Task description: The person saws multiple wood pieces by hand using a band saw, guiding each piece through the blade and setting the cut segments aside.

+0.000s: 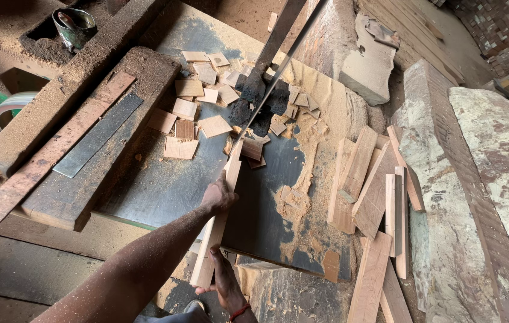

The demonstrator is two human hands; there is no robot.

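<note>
A long pale wooden strip (218, 222) lies on the dark metal saw table (164, 185), its far end against the thin band-saw blade (266, 96). My left hand (218, 197) presses on the strip's middle from the left side. At the table's front edge my right hand (225, 284), with a red band at the wrist, grips the strip's near end. Several small square offcuts (190, 113) lie scattered left of and behind the blade, amid sawdust.
A stack of long wooden strips (374, 197) rests at the table's right edge, more hanging down at the front. A long fence bar and metal strip (96, 134) lie on the left. A tin can (75, 27) sits far left. Stone slabs (494, 161) stand on the right.
</note>
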